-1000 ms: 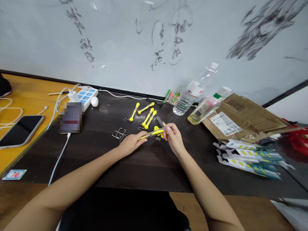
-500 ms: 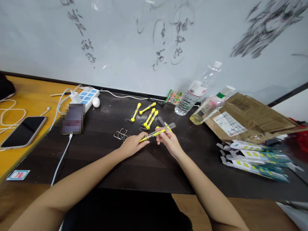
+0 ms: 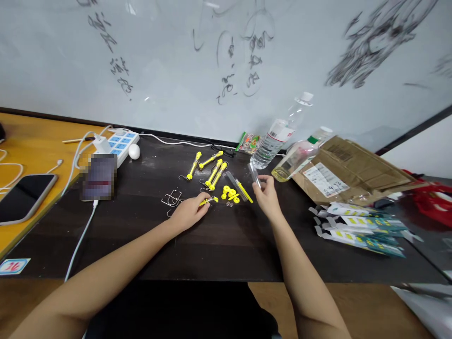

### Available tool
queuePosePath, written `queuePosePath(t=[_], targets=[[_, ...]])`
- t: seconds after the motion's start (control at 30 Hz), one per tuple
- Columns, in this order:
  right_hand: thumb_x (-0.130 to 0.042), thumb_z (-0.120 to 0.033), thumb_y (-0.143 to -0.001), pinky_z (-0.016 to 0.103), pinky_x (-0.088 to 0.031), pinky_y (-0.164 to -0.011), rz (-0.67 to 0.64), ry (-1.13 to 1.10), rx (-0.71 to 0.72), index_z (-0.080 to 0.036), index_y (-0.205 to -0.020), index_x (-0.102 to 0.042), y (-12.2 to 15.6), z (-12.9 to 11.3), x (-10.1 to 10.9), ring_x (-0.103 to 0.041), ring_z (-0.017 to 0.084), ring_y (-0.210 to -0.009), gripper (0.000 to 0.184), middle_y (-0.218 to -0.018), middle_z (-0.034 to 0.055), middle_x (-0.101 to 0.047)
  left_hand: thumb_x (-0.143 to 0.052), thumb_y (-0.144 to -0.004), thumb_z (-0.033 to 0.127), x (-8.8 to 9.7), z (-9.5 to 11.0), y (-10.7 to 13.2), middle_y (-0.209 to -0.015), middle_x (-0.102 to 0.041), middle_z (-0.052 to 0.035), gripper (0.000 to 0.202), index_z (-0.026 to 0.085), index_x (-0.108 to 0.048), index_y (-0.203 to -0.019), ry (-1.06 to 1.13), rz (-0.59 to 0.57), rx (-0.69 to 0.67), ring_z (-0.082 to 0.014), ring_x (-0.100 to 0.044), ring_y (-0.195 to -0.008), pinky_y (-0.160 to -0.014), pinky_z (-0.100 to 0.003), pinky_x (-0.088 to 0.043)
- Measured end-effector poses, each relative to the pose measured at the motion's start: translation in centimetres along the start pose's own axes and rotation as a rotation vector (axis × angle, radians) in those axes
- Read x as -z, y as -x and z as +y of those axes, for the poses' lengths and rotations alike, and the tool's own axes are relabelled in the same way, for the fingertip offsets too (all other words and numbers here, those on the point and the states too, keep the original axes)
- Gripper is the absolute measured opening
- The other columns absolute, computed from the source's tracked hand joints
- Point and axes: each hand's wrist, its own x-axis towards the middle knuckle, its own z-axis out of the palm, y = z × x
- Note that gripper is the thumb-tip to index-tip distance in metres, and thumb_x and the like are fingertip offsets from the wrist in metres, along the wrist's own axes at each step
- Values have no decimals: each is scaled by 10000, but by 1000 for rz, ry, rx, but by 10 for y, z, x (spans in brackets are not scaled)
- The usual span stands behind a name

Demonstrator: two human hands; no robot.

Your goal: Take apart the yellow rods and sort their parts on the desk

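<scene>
Bottles [image 3: 274,139] (2) stand nr R hand [image 3: 266,195], pinching prob. clear tube [image 3: 253,175]; L hand [image 3: 189,212] grips yellow pc [image 3: 211,200].

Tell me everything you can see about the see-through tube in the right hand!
The tube is slim, straight and clear, and looks like shiny plastic. It slants, its near end held in the fingers of the right hand, its free end pointing away from the person, close in view to the base of the water bottle. Whether it's open-ended is too small to tell.

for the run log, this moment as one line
left hand: holds yellow piece | right hand: holds clear tube | between: small yellow parts
</scene>
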Motion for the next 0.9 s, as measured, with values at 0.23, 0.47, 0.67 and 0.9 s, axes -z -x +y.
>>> queuePosePath(t=[0.23,0.47,0.67,0.9], targets=[[-449,-260,-791,336,-425,-661,-52,504,21,-198,-1080,-459,-4,21,0,-585,231,-746,296,-825,52,-591,-375,-931,358,-2,-3,-1,-845,-662,-20,257,241,-514,-1112,14,16,-23,-202,-637,-757,-668,-270,-420],[-397,-218,-812,383,-436,-766,-81,626,107,-171,-1130,-488,-8,36,-6,-556,263,-899,335,-936,109,-593,-350,-941,375,-2,-2,-1,-869,-668,-22,269,239,-520,-1098,4,18,-27,-206,-640,-773,-666,-271,-417],[-392,-160,-798,394,-416,-802,-112,724,138,-165,-1117,-525,-11,46,-8,-514,264,-901,345,-985,118,-591,-349,-942,367,-1,-2,-2,-868,-666,-17,260,244,-531,-1080,-1,26,-31,-202,-640,-786,-678,-272,-421],[-417,-205,-811,394,-410,-786,-101,737,167,-169,-1107,-536,-12,46,-8,-509,258,-870,321,-967,111,-594,-357,-940,353,1,-1,-2,-898,-655,-18,241,239,-538,-1050,3,46,-38,-187,-626,-788,-676,-269,-425]])
